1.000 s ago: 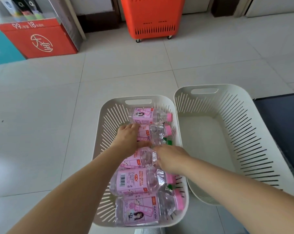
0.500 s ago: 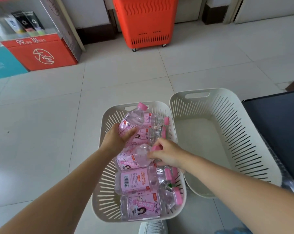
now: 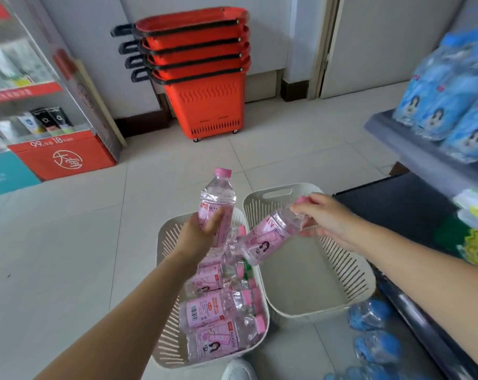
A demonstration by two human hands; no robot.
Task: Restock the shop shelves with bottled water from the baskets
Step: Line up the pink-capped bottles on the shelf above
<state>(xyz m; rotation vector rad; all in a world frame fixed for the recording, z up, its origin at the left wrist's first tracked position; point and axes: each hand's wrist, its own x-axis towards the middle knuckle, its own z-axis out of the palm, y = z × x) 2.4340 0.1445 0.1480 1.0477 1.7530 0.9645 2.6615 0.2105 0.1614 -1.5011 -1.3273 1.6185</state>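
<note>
My left hand (image 3: 198, 237) grips a pink-labelled water bottle (image 3: 217, 197) upright by its label, pink cap up, above the left white basket (image 3: 165, 349). My right hand (image 3: 327, 219) holds a second pink bottle (image 3: 268, 237) near its neck, tilted with its base down-left, over the gap between the baskets. Several more pink bottles (image 3: 209, 311) lie in the left basket. The right white basket (image 3: 350, 303) holds nothing. The grey shelf (image 3: 413, 154) at right carries blue-labelled bottles (image 3: 446, 105).
A stack of red shopping baskets (image 3: 202, 78) stands against the far wall. A red display stand (image 3: 57, 157) with products is at the left. More blue bottles (image 3: 375, 344) sit on the lower shelf at right. A white shoe (image 3: 238, 370) shows at the bottom edge.
Both hands have risen out of the left basket, each with a pink bottle. The view has tilted up and the shelf at right has come into sight.
</note>
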